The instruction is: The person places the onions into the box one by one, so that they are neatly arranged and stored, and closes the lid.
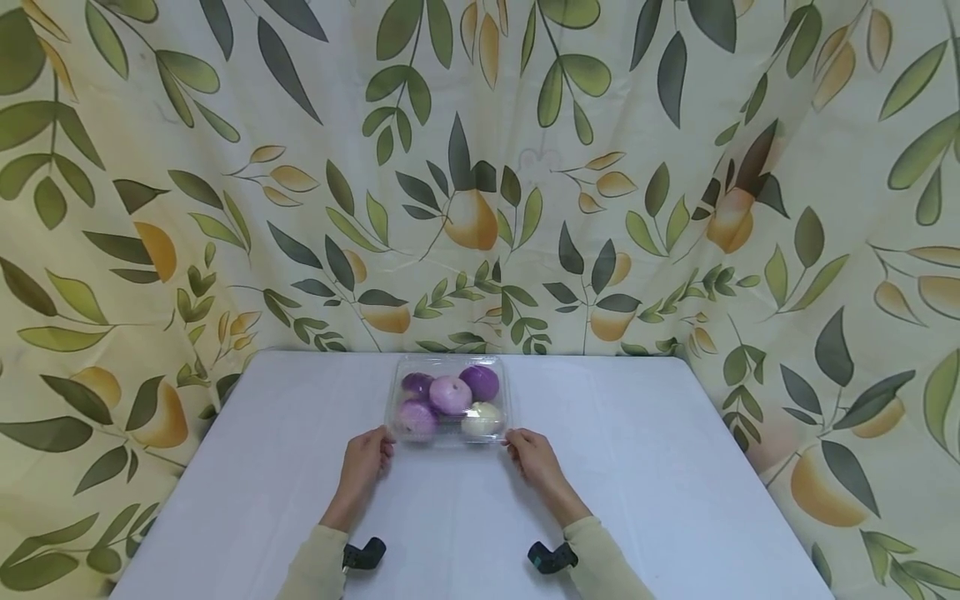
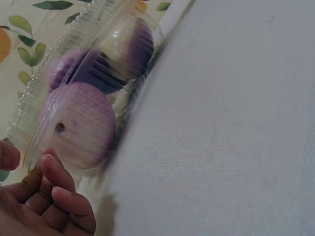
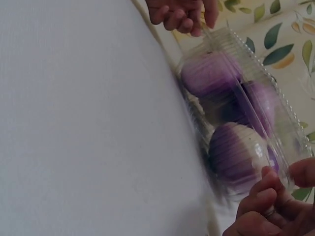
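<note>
A clear plastic clamshell box (image 1: 448,435) sits at the far side of the table with several onions inside. Most are purple, like the large onion (image 1: 451,395) in the middle; one pale onion (image 1: 482,419) lies at the near right. The lid appears to be down over them. My left hand (image 1: 366,458) pinches the box's near left corner between thumb and fingertips, the other fingers curled. At the near right corner, my right hand (image 1: 534,457) pinches the rim in the same way. The left wrist view shows a purple onion (image 2: 81,125) behind the ribbed wall close to the left fingertips.
A white cloth covers the table (image 1: 600,417). Behind it hangs a curtain (image 1: 517,275) printed with leaves and fruit, close to the box's far side. A black wrist device sits on each sleeve.
</note>
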Action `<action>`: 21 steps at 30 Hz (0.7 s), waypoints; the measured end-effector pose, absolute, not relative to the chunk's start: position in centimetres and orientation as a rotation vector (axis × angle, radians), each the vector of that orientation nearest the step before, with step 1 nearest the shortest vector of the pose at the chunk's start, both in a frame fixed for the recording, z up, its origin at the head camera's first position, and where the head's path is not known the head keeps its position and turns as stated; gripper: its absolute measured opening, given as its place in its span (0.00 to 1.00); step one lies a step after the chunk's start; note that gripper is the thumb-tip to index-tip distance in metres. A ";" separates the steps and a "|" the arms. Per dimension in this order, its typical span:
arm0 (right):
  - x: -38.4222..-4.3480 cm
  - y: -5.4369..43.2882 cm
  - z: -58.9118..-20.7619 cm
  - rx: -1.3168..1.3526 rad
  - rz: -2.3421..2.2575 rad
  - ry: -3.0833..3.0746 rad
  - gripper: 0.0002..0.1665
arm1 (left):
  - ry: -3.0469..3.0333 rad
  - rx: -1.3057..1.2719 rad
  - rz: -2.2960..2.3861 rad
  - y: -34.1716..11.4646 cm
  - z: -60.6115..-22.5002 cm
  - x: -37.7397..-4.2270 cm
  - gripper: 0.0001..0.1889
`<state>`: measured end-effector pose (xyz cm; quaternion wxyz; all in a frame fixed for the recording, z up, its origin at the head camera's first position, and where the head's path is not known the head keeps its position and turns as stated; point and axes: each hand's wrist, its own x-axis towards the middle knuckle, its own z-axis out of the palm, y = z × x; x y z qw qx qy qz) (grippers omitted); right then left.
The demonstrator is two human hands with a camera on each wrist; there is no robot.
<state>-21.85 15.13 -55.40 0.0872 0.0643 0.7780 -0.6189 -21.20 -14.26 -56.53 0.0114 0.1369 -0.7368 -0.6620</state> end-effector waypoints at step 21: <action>-21.3 17.6 -53.9 0.231 -1.693 2.502 0.19 | -2.383 0.390 -1.717 -16.6 -54.5 -20.2 0.19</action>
